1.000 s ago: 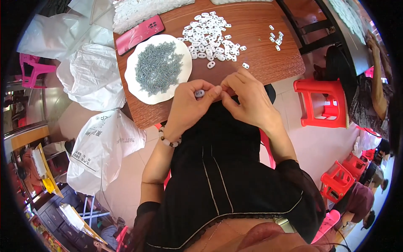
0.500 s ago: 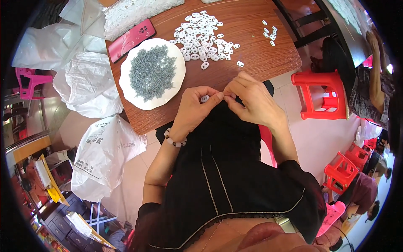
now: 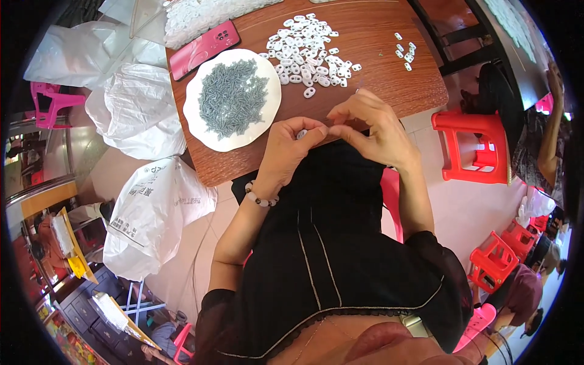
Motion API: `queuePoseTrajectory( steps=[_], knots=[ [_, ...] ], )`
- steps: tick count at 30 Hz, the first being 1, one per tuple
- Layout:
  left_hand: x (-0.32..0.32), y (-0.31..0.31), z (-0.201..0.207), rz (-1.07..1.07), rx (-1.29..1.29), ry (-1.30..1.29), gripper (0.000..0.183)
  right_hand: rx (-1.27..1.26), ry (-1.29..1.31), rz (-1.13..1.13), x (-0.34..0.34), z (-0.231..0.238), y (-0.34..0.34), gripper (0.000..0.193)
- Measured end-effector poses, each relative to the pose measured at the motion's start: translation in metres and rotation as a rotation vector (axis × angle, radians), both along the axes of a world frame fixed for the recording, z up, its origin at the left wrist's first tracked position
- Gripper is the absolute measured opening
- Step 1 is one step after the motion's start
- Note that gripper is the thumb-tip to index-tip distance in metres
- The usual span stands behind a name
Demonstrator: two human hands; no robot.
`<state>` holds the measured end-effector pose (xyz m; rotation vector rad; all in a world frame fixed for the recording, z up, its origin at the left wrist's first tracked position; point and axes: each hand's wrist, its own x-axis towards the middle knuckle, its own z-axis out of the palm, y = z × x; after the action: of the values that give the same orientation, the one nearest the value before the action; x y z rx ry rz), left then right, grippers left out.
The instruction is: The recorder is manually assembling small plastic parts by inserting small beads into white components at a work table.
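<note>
My left hand [image 3: 285, 151] is closed just off the table's near edge, with a small white two-hole plastic piece [image 3: 302, 134] showing between its curled fingers and thumb. My right hand [image 3: 377, 131] is beside it, thumb and forefinger drawn together at the left thumb's tip. Whatever lies between the right fingertips is too small to make out. Beyond the hands, a heap of white two-hole pieces [image 3: 301, 52] is spread on the brown wooden table [image 3: 371, 64]. Left of that, a white scalloped plate [image 3: 192, 115] holds a pile of tiny slim grey-blue pieces [image 3: 234, 97].
A pink phone [image 3: 204, 50] lies behind the plate, near a bag of white pieces [image 3: 213, 18]. Several white pieces [image 3: 406, 52] lie apart at the table's right. White sacks [image 3: 152, 213] stand on the left; a red stool [image 3: 471, 146] and other people are on the right.
The whole view has shifted slightly, moving the table up and right. My right hand's fingers have spread a little, while its thumb stays by my left fingertips.
</note>
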<state>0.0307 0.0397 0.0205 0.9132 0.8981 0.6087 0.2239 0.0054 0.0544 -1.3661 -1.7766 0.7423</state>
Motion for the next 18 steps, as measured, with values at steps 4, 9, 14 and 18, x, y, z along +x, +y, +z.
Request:
queuePoseTrajectory(
  steps=[4,9,14,18],
  knots=[
    [-0.0063,0.0013,-0.0059,0.011,-0.116,-0.076,0.016,-0.029,-0.021,0.042,-0.0051,-0.0027,-0.0010,0.016],
    [-0.0085,0.0004,-0.0090,0.023,-0.164,-0.153,0.015,0.067,-0.058,0.054,-0.0092,-0.0022,-0.0007,0.011],
    [-0.0103,0.0002,-0.0092,0.001,-0.208,-0.213,0.018,0.152,-0.074,0.066,-0.0112,-0.0037,0.0022,0.012],
    [-0.0097,-0.0022,-0.0087,0.037,-0.166,-0.191,0.019,0.179,-0.103,0.106,-0.0096,-0.0039,0.0057,0.011]
  ],
)
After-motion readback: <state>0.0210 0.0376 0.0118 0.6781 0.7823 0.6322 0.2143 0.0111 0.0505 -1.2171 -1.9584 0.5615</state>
